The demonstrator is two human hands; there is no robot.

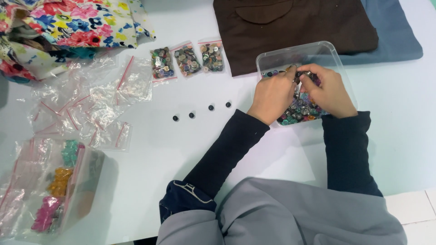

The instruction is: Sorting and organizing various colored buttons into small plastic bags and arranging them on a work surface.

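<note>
Digging into a heap of mixed buttons (297,111), both hands worked close together inside a clear plastic tub (337,54) on the white table (254,149). The left hand (274,93) had its fingers curled down and bunched among the buttons; whether they pinched one could not be told, since the knuckles hid the tips. The right hand (328,90) was likewise curled, fingertips drawn together near the left hand's at the far side of the heap, apparently closed on small buttons, though the exact grip was hidden. Both wrists wore dark sleeves.

The tub sat at the right of the table, its far edge just beside a folded brown garment (295,27), which lay over a blue-grey cloth (399,36).

Left of the tub, four black buttons (200,112) lay in a loose row on the bare table, apart from each other. Beyond them, three small zip bags of buttons (187,60) lay side by side. Farther left, a scatter of empty clear zip bags (91,104) with red seal strips spread across the table. A floral fabric (68,27) was bunched at the far left corner. At the near left, a clear box (81,181) held bags of teal, amber and pink pieces.
</note>
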